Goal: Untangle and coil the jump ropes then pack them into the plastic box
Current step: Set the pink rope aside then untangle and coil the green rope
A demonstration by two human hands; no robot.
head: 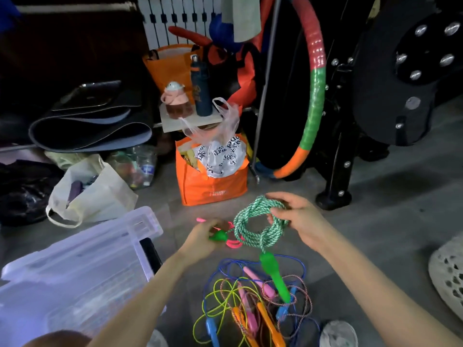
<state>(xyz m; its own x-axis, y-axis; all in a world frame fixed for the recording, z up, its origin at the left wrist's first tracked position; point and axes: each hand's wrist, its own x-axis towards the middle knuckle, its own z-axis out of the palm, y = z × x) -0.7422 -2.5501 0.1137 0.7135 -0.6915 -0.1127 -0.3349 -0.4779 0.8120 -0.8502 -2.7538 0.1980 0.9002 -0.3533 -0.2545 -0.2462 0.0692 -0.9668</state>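
As far as can be judged, the task is at an early stage. One green rope [250, 221] is wound into a loose coil and held off the floor, to the right of the box [62, 271]. The right hand [298, 219] has its fingers curled round the far side of the coil, gripping the bundled strands. The left hand [200, 240], between the box and the coil, pinches a green handle [218, 236] at one end of this rope. The second handle [274, 276] hangs free below the coil, its tip down among the tangle [250, 304]. The coil looks close to complete, but it is neither secured nor packed.

Most of the work seems left. The tangle of blue, yellow, orange, pink and braided ropes lies on the floor, right of the box and nearer the person, with its loops crossing one another. A pink rope [234, 244] lies just under the left hand, right of the box. Whether it is coiled cannot be told.

The box is clear, glaring and cut off at the left edge. It is unclear whether its lid is on or whether any rope lies inside. A dark thing at its right edge cannot be identified. The number of ropes in the tangle is uncertain, and its near end runs out of the picture. The left hand's fingertips are mostly hidden behind the hand itself.
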